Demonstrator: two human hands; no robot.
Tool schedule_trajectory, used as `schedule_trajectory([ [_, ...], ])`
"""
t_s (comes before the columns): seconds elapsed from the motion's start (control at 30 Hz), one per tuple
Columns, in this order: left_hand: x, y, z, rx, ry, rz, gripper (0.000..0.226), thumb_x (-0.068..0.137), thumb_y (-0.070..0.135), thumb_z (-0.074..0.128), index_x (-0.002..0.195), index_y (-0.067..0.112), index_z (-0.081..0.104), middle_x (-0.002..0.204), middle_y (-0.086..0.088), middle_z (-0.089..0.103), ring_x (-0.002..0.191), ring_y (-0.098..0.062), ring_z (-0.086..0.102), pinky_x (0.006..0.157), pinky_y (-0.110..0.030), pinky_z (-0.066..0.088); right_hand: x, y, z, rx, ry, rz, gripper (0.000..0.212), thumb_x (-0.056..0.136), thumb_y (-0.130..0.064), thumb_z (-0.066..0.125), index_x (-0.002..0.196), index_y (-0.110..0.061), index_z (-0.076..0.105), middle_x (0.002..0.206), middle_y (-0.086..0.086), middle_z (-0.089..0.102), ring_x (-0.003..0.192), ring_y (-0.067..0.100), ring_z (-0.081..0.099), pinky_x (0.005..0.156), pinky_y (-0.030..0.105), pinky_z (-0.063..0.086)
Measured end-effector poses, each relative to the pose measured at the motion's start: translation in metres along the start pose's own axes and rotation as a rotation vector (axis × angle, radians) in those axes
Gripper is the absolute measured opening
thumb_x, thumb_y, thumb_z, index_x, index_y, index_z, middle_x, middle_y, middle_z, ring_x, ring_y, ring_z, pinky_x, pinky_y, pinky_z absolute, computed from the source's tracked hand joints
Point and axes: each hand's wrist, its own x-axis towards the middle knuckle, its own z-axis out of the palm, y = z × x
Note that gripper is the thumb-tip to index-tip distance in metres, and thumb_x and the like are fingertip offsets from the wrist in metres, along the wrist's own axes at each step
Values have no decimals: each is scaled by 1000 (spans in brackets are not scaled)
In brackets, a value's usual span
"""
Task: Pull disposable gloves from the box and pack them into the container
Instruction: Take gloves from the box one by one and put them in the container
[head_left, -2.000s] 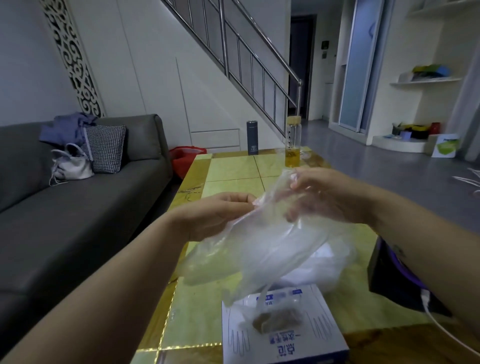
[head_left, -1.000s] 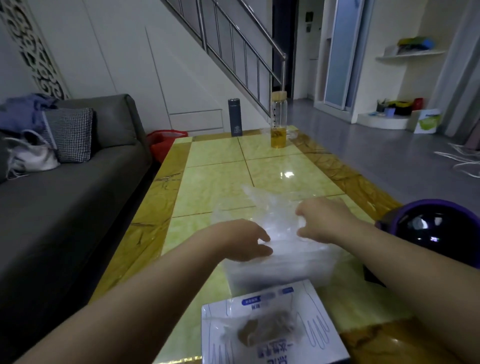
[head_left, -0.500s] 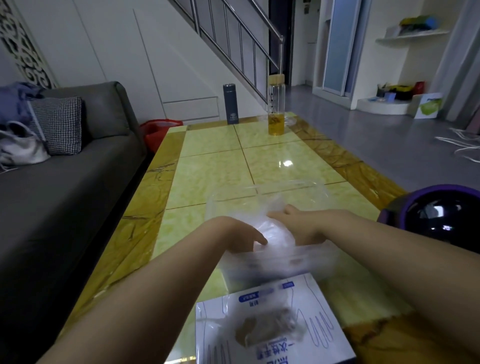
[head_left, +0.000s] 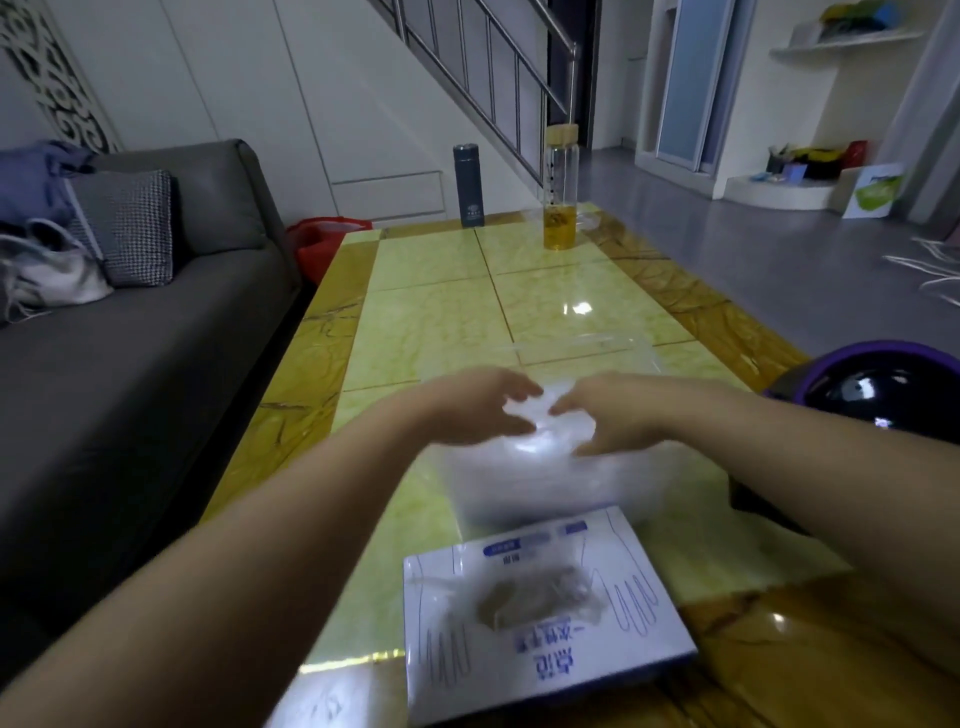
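Both grips are half-curled, fingers spread loosely: the left hand (head_left: 480, 410) and right hand (head_left: 618, 415) press down on a crumpled wad of clear gloves (head_left: 545, 431), tucking it into the clear container (head_left: 571, 483) on the tabletop (head_left: 441, 322). Neither pinches tight, as far as the blur shows. The film looks feather-light, limp and slippery, likely to spring back; bunching it at the middle should hold best. The glove box (head_left: 540, 608) lies just nearer, another glove poking out.
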Motion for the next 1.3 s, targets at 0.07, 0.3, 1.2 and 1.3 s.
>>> schedule_trajectory([
  [0.07,-27,6,-6,-86,219,67,32,93,21,58,124,22,57,121,9,61,100,0,58,84,-8,45,-35,-10,-10,112,278,-79,45,87,-36,65,129,-21,56,128,-2,58,107,12,57,86,22,44],
  [0.3,-106,16,62,163,129,-47,30,89,41,59,116,28,60,109,8,62,96,-9,59,82,-29,51,-103,-46,43,365,221,-87,29,85,-46,64,102,-22,61,81,-10,62,74,2,58,64,19,48],
  [1.2,-146,21,17,-1543,540,99,24,82,16,54,101,1,53,106,-17,65,97,-27,64,75,-32,56,-130,-76,33,2008,161,97,53,63,-12,73,112,-8,53,85,10,70,75,21,66,67,32,57],
  [1.3,-155,20,18,-1547,525,153,8,83,14,48,78,8,49,96,-10,70,95,-24,67,79,-33,56,-130,-68,21,2048,459,63,47,73,3,68,111,-15,48,83,13,69,71,20,66,62,29,57],
])
